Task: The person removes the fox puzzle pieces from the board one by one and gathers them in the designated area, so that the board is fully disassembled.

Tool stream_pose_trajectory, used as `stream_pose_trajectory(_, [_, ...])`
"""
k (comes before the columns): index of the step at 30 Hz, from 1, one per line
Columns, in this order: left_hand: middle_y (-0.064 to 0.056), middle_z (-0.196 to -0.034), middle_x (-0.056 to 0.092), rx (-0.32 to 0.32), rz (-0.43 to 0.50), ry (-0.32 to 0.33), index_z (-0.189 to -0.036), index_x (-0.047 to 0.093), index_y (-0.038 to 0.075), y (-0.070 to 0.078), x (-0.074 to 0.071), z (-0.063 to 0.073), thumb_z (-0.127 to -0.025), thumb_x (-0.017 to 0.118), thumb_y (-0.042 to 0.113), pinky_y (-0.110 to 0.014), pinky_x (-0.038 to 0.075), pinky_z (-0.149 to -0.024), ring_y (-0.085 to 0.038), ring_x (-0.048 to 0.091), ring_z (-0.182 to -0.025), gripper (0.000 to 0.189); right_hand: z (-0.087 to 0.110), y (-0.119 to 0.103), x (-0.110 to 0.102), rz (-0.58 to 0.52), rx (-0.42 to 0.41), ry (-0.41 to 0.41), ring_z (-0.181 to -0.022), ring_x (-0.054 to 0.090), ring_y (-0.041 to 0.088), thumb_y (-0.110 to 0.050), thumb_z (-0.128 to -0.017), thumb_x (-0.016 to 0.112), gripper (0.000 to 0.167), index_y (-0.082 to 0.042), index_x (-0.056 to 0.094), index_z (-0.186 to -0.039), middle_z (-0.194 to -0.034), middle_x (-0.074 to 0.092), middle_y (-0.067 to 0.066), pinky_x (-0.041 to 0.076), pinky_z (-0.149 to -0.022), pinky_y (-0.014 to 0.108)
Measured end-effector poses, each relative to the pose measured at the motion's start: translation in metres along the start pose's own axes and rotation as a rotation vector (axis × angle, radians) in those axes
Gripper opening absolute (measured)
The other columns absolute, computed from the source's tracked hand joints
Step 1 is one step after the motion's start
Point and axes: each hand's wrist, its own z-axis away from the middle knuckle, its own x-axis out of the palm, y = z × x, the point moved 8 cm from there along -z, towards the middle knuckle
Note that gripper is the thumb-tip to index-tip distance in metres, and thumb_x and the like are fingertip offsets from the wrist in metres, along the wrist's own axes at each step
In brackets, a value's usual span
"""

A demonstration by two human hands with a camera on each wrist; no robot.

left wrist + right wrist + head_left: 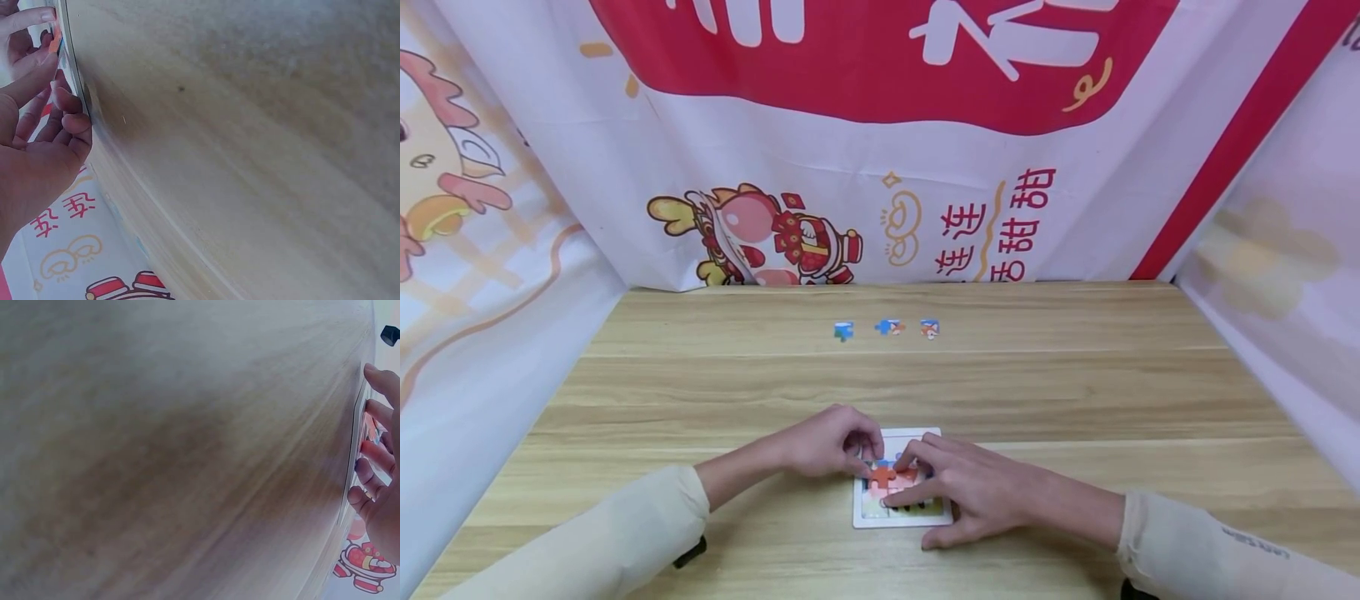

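A: Where is the orange piece point(882, 477), measured from the white tray point(898, 522)?

B: Inside the tray's rim, left of its middle, roughly halfway between its far and near edges.

A: Which grip is nearer?

B: The left grip point(835, 442), by a little. It lies over the tray's left edge, its thumb at the piece's left side. The right grip point(970, 487) reaches over the tray's right edge, its index fingertip just by the piece's right side. So the piece sits between the 2, and in my judgement any shift of it turns on that.

A: How do they stand?

B: The right is spread wide (its thumb is down by the tray's near edge, towards the right corner). The left has thumb and index close together, but its wrist view shows the piece nearly edge-on, so I cannot tell whether they pinch it or merely touch it.

A: Long axis?

B: Nothing marked; with its tabs it looks about as wide as deep.

A: Anything past the tray?

B: 3 loose pieces point(890, 327) on the worktop point(760, 387), well beyond the tray's far edge, their row running alongside that edge. The left grip is nearer to them, too.
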Motion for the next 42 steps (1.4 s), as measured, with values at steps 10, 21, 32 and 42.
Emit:
stream_pose_trajectory(10, [0.001, -0.083, 0.063, -0.036, 0.102, -0.022, -0.096, 0.07, 0.001, -0.002, 0.002, 0.003, -0.089, 0.074, -0.006, -0.021, 0.047, -0.067, -0.008, 0.055, -0.074, 0.01, -0.001, 0.001, 0.003, -0.016, 0.018, -0.025, -0.119, 0.048, 0.01, -0.057, -0.095, 0.068, 0.052, -0.035, 0.064, -0.142, -0.136, 0.053, -0.001, 0.047, -0.103, 0.033])
stream_pose_trajectory(21, [0.0, -0.084, 0.063, -0.04, 0.158, -0.037, -0.097, 0.069, -0.001, -0.003, 0.002, 0.003, -0.09, 0.069, -0.009, -0.021, 0.046, -0.067, -0.01, 0.054, -0.076, 0.01, 0.0, 0.001, 0.003, -0.015, 0.021, -0.028, -0.121, 0.048, 0.011, -0.057, -0.096, 0.067, 0.052, -0.036, 0.063, -0.142, -0.135, 0.053, -0.001, 0.046, -0.104, 0.034])
stream_pose_trajectory(32, [-0.001, -0.09, 0.064, -0.123, 0.207, 0.017, -0.102, 0.07, 0.003, -0.01, -0.009, 0.005, -0.093, 0.068, -0.006, -0.025, 0.048, -0.075, -0.017, 0.057, -0.084, 0.012, -0.001, 0.001, 0.002, 0.005, 0.016, -0.007, -0.121, 0.05, 0.012, -0.057, -0.093, 0.071, 0.055, -0.035, 0.064, -0.142, -0.135, 0.054, 0.0, 0.048, -0.102, 0.034])
stream_pose_trajectory(42, [-0.006, -0.09, 0.067, -0.098, 0.203, 0.086, -0.101, 0.072, 0.002, -0.013, -0.018, 0.004, -0.092, 0.069, -0.005, -0.025, 0.052, -0.074, -0.015, 0.06, -0.083, 0.012, 0.0, 0.002, 0.003, 0.005, 0.006, 0.009, -0.123, 0.049, 0.012, -0.057, -0.093, 0.071, 0.055, -0.035, 0.063, -0.143, -0.136, 0.054, 0.0, 0.047, -0.104, 0.035])
